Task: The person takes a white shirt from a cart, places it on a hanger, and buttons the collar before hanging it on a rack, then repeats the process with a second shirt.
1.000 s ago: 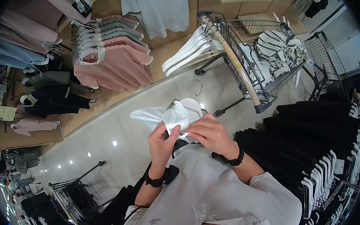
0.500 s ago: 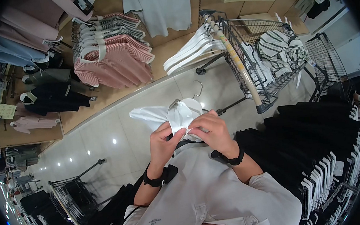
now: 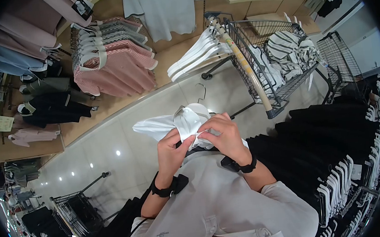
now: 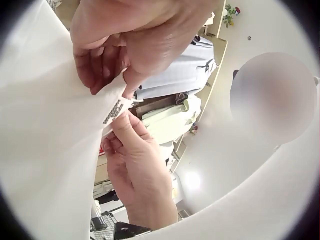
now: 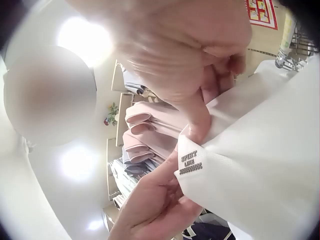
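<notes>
A white garment [image 3: 154, 126] hangs in front of the person's chest, with a metal hanger hook [image 3: 203, 91] sticking up beyond it. The left hand [image 3: 170, 151] pinches the garment's edge between thumb and fingers. Right beside it, the right hand [image 3: 225, 133] pinches the same edge, the two thumbs close together. Small dark printed lettering [image 5: 191, 162] shows on the fabric between the hands in the right wrist view. The left wrist view also shows this print [image 4: 114, 111] at the edge, between both sets of fingertips. Folds hide part of the hanger.
A shopping cart [image 3: 244, 64] holding striped and white clothes stands ahead right, white hangers [image 3: 198, 54] hung at its handle. Pink striped shirts [image 3: 122, 70] hang ahead left. Black garments [image 3: 317, 130] line the right side. Another cart [image 3: 78, 214] stands at lower left.
Both hands have shifted slightly over the garment's edge, and their thumbs have come closer together. The fabric between them is bunched differently. The head view has turned a little.
</notes>
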Action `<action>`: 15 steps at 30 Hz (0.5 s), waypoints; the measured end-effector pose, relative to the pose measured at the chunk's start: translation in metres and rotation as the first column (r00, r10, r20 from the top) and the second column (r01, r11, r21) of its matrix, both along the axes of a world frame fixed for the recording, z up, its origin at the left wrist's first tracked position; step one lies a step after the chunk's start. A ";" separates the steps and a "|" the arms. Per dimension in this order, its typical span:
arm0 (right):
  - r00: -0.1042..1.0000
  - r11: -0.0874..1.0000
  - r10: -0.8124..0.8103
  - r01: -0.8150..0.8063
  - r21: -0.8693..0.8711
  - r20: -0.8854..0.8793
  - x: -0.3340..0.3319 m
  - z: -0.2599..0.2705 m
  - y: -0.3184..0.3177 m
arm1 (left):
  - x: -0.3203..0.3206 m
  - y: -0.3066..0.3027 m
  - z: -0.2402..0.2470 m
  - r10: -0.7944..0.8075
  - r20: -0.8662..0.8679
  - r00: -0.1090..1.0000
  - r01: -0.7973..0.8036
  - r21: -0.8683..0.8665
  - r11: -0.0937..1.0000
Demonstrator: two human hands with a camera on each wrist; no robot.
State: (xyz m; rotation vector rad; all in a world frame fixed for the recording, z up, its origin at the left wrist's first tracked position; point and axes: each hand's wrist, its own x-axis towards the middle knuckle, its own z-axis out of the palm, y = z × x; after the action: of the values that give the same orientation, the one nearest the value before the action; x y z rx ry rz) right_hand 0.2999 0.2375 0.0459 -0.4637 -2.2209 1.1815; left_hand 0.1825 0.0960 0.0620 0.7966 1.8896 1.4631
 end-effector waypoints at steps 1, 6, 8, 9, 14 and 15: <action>1.000 1.000 -0.001 0.001 -0.015 0.016 0.000 -0.001 0.001 | -0.001 0.001 -0.001 0.000 -0.017 1.000 0.001 0.009 1.000; 0.996 0.992 0.037 -0.026 -0.124 0.084 0.005 -0.011 0.005 | -0.007 -0.004 -0.016 -0.069 0.215 0.974 0.053 0.079 0.995; 0.997 0.989 0.006 0.006 -0.145 0.083 0.006 -0.015 0.003 | -0.007 -0.007 -0.023 -0.077 0.292 0.953 0.048 0.106 0.993; 0.996 0.989 0.004 0.009 -0.146 0.084 0.005 -0.014 0.003 | -0.006 -0.008 -0.027 -0.056 0.420 0.906 -0.006 0.144 0.990; 0.993 0.994 0.111 -0.111 -0.012 -0.036 0.000 -0.018 0.011 | -0.015 -0.020 -0.035 -0.070 0.592 0.803 -0.049 0.183 0.982; 0.993 0.994 0.110 -0.111 -0.011 -0.037 0.003 -0.023 0.014 | -0.018 -0.020 -0.031 -0.068 0.626 0.777 -0.078 0.204 0.976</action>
State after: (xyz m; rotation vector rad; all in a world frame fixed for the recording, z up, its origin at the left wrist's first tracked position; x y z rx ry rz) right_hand 0.3025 0.2511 0.0233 -0.3256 -2.2336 1.2520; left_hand 0.1649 0.0761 0.0313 0.3131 1.2295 1.6933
